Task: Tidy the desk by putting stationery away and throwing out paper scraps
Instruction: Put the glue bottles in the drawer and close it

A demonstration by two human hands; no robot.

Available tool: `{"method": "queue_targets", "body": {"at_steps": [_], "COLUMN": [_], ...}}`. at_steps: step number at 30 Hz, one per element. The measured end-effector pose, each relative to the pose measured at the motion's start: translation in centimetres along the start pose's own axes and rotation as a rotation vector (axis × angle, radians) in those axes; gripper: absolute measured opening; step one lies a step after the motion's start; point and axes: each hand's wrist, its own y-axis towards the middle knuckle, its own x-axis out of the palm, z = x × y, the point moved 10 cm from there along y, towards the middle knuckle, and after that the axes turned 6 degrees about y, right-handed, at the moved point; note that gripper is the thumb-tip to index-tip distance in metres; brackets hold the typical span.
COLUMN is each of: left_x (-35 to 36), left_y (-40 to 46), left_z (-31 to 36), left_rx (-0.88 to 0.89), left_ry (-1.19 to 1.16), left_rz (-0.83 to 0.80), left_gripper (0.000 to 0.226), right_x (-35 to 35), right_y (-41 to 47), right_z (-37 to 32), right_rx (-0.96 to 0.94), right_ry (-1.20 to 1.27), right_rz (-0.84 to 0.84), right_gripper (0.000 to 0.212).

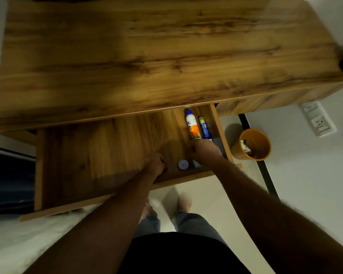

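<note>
My right hand (205, 152) in drawer (107, 155) right corner at glue bottle (192, 125) base; fingers hidden, grip unclear. Left hand (154, 164) curled, apparently empty. Bottle light, smooth plastic; hold mid-body.

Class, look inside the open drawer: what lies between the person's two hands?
In the head view, a small round lidded container sits on the drawer floor between the left hand and right hand.

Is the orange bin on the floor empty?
No, the orange bin beside the open drawer has crumpled scraps inside.
</note>
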Motion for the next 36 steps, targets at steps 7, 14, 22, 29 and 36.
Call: {"method": "queue_targets", "body": {"at_steps": [7, 14, 22, 29, 36], "left_x": [-0.7, -3.7, -5.2, -3.8, -5.2], "left_y": [-1.2, -3.2, -6.9, -10.9, -10.8], "left_z": [1.0, 1.9, 0.9, -1.8, -1.7], "left_rx": [0.076, 0.123, 0.218, 0.325, 0.323], "left_ry": [0.118, 0.169, 0.172, 0.448, 0.491], "left_rz": [-0.007, 0.031, -0.13, -0.128, 0.094], "left_gripper": [0.032, 0.024, 0.024, 0.025, 0.009], "right_x": [0.3, 0.8, 4.7, 4.8, 3.7], "right_y": [-1.6, -3.5, -6.7, -7.1, -6.5], "right_z": [-0.9, -4.9, -7.6, -7.8, -8.0], "right_rx": [-0.012, -0.16, -0.241, -0.21, -0.134], "right_ry": [-0.036, 0.0, -0.122, -0.308, -0.252], "right_rz": [-0.002, -0.057, -0.256, -0.041, 0.01], "right_gripper": [0.025, 0.009, 0.031, 0.039, 0.036]}}
